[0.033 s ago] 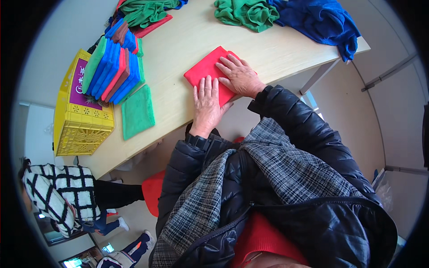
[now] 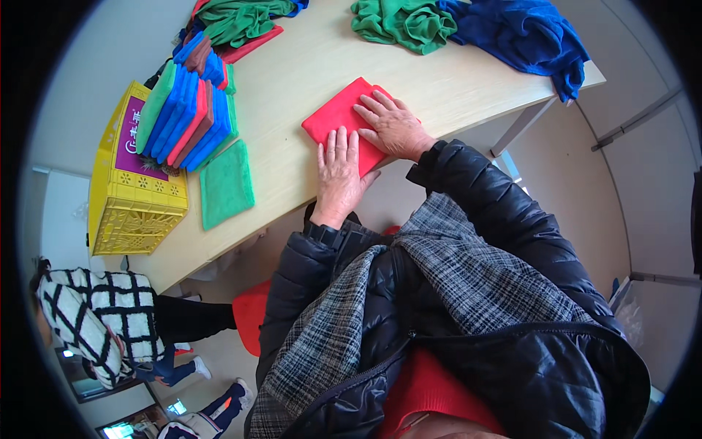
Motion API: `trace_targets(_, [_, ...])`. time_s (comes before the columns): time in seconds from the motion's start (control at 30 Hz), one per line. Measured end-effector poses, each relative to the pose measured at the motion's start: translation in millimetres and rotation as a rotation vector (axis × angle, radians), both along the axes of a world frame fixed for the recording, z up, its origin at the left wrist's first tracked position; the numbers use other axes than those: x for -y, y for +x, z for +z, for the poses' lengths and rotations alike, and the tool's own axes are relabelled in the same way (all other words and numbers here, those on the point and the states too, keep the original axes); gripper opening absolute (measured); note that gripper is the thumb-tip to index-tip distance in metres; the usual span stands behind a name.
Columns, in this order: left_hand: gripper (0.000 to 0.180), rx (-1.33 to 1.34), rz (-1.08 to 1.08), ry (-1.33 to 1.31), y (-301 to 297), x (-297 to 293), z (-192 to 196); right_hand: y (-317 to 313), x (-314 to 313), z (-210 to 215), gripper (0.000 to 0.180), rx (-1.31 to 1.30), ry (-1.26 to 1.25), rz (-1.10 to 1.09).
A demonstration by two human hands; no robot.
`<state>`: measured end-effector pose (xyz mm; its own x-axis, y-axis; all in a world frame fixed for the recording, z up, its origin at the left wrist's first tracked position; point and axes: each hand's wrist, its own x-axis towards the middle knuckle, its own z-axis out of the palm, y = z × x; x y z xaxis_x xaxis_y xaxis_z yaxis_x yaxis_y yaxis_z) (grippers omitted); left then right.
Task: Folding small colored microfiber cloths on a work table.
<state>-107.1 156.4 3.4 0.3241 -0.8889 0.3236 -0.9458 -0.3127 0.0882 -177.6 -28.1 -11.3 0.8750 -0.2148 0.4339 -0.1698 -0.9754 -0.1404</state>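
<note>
A folded red cloth (image 2: 338, 115) lies on the light wooden table (image 2: 292, 66) close to its near edge. My left hand (image 2: 338, 172) rests flat on the cloth's near corner with fingers spread. Beside it, my right hand (image 2: 393, 126) presses palm down on the cloth's right side. Neither hand grips anything. Both sleeves are black and padded.
A row of folded blue, red and green cloths (image 2: 189, 110) stands left of the hands, and a single folded green cloth (image 2: 225, 184) lies in front of it. A yellow crate (image 2: 135, 194) sits at the table's left end. Loose green cloths (image 2: 398, 22) and blue cloths (image 2: 523, 33) are piled far right. A person in a checked garment (image 2: 95, 314) stands lower left.
</note>
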Motion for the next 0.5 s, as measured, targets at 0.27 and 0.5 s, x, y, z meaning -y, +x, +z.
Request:
trace_targets(0.27, [0.074,-0.048,0.006,-0.009,-17,-17,5,33,-6,24,0.062,-0.023,-0.055,0.042])
trace_targets(0.5, [0.060,0.001,-0.012,0.002,-21,-18,11,37,9,16,0.060,-0.153,0.126,0.036])
